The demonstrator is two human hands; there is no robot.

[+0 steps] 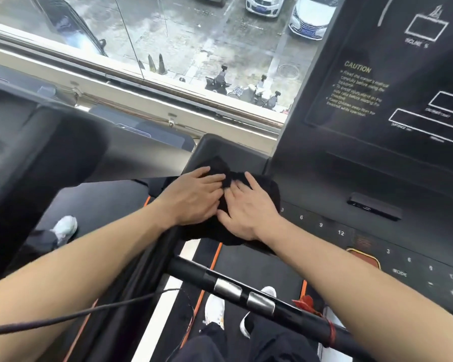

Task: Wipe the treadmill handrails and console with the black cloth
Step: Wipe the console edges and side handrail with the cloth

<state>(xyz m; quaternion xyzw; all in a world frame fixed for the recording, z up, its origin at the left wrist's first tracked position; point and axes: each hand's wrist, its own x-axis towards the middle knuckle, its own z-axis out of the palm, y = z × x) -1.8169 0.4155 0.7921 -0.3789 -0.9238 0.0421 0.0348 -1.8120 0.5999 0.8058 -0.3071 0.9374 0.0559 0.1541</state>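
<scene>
The left hand (194, 198) and right hand (249, 212) press the black cloth (264, 188) flat, fingers (212, 178) straight and slightly apart, on the left corner of the console (377, 173), so console wiping seems in hand; the next move likely calls for sweeping rightward across the panel, with the handrail (246, 296) to follow

We see soft, even daylight coming through the window (194, 48), bright outside and dimmer on the black console (377, 165); faint reflections veil the glass, edges bow with wide-angle distortion, and fine print looks slightly smeared
</scene>
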